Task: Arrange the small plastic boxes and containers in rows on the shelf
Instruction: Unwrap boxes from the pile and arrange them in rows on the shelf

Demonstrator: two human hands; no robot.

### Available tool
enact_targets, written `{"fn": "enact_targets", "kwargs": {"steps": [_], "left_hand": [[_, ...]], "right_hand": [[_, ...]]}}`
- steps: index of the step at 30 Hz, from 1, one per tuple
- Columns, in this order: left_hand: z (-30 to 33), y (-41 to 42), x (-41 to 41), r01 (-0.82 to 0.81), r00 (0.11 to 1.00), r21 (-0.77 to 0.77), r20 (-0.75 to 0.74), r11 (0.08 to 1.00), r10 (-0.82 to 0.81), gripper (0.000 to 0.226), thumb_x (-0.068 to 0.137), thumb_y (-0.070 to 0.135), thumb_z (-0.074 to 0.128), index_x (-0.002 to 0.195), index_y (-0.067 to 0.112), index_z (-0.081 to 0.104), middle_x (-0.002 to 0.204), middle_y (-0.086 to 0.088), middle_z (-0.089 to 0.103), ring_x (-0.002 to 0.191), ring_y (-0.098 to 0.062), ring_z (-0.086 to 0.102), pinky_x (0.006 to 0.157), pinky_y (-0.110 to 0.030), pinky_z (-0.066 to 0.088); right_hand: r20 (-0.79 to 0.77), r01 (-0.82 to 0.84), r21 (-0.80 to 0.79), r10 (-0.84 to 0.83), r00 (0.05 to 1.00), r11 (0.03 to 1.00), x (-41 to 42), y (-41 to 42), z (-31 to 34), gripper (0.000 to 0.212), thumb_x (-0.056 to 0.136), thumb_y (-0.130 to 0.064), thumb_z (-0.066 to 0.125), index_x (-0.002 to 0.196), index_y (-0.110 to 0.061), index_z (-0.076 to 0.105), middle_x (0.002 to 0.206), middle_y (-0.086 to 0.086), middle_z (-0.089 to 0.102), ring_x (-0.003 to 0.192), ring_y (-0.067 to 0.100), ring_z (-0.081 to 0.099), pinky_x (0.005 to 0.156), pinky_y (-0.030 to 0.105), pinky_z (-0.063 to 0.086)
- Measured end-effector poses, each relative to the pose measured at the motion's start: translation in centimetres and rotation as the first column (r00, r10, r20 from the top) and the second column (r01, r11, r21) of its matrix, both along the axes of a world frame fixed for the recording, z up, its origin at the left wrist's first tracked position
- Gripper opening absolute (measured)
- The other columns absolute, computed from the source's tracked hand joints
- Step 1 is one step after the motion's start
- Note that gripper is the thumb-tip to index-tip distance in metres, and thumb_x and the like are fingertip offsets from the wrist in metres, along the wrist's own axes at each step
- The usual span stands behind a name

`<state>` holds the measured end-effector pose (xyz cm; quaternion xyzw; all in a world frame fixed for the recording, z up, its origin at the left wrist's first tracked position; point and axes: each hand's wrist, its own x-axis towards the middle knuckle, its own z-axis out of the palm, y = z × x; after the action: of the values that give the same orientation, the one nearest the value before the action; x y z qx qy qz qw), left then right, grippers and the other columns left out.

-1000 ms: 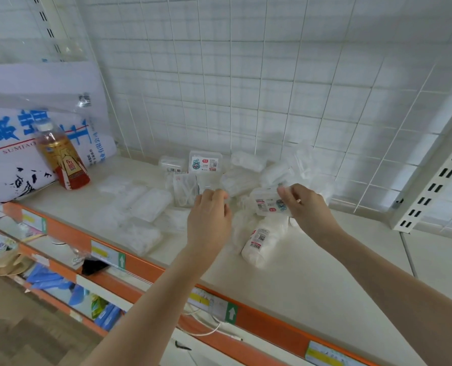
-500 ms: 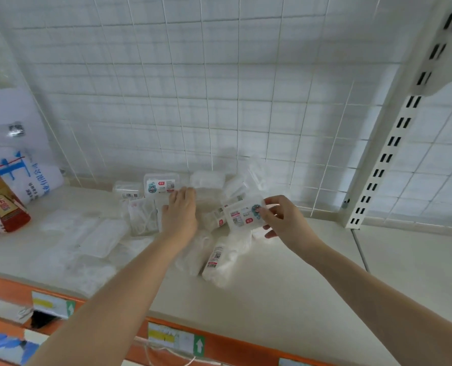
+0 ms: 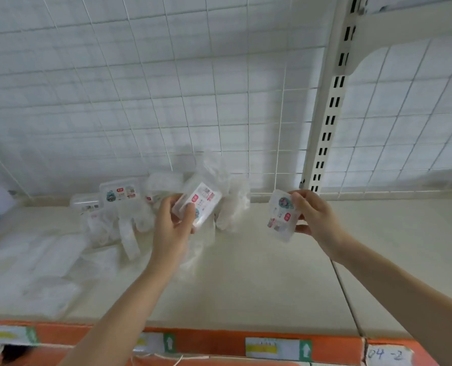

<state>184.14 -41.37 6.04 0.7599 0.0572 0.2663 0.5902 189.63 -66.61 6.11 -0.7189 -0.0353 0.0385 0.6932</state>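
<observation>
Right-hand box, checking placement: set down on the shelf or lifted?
Lifted: the right hand pinches the box tilted, clear above the shelf.

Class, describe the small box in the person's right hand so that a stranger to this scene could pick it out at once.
Start at the slotted upright post at the back of the shelf. Just below and left of its foot, the right hand pinches a small clear box. Unlike the left hand's box, it is held apart from the pile, over bare shelf.
</observation>
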Motion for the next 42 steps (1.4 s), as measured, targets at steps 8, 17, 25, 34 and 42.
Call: {"fn": "enact_targets", "kwargs": {"steps": [8, 17, 25, 34, 42], "left_hand": [[-1.6, -13.4, 0.4, 0.350, 0.901, -0.277, -0.162, 0.895, -0.403, 0.026, 0.091, 0.003, 0.054, 0.116, 0.005, 0.049, 0.108, -0.017, 0.059, 0.080, -0.017, 0.067, 0.058, -0.032, 0.058], [-3.8, -27.7, 0.9, 0.537, 0.766, -0.099, -0.359, 0.838, -0.533, 0.014, 0.096, 0.016, 0.048, 0.107, 0.018, 0.057, 0.096, -0.007, 0.065, 0.077, -0.013, 0.064, 0.055, -0.026, 0.051], [-4.1, -34.8, 1.7, 0.687, 0.656, 0.005, -0.435, 0.727, -0.617, 0.024, 0.098, 0.011, 0.044, 0.094, 0.028, 0.061, 0.094, 0.000, 0.068, 0.075, -0.003, 0.063, 0.062, -0.023, 0.052], [-5.6, -37.4, 1.5, 0.493, 0.834, 0.787, -0.305, 0.372, -0.460, 0.047, 0.084, 0.044, 0.052, 0.120, 0.015, 0.059, 0.117, 0.003, 0.056, 0.112, -0.019, 0.051, 0.092, -0.032, 0.042], [-5.1, -40.0, 2.7, 0.422, 0.873, 0.857, -0.295, 0.295, -0.389, 0.042, 0.085, 0.036, 0.057, 0.120, 0.013, 0.061, 0.122, -0.001, 0.059, 0.114, -0.025, 0.055, 0.091, -0.039, 0.045]], "right_hand": [[0.121, 0.225, -0.235, -0.201, 0.972, 0.946, -2.4, -10.3, -0.7, 0.010, 0.092, -0.028, 0.057, 0.092, -0.018, 0.057, 0.083, -0.001, 0.066, 0.065, 0.013, 0.057, 0.053, 0.020, 0.044], [0.066, 0.123, -0.650, -0.106, 0.992, 0.750, -4.4, -24.4, -2.2, 0.009, 0.090, -0.020, 0.062, 0.081, -0.019, 0.062, 0.077, -0.001, 0.065, 0.070, 0.017, 0.059, 0.055, 0.017, 0.042], [0.062, 0.071, -0.845, -0.034, 0.997, 0.530, -6.2, -32.3, -1.7, 0.013, 0.094, -0.031, 0.055, 0.086, -0.029, 0.066, 0.082, -0.012, 0.065, 0.071, 0.007, 0.058, 0.065, 0.025, 0.044], [-0.069, -0.120, -0.954, 0.190, 0.979, 0.274, -7.7, -35.6, -1.0, 0.066, 0.075, -0.060, 0.064, 0.131, -0.035, 0.042, 0.127, -0.011, 0.043, 0.120, 0.010, 0.033, 0.104, 0.029, 0.028], [0.005, -0.046, -0.983, 0.277, 0.961, 0.179, -6.3, -36.8, -0.7, 0.052, 0.089, -0.026, 0.061, 0.137, -0.024, 0.041, 0.134, -0.002, 0.041, 0.121, 0.019, 0.038, 0.102, 0.034, 0.035]]}}
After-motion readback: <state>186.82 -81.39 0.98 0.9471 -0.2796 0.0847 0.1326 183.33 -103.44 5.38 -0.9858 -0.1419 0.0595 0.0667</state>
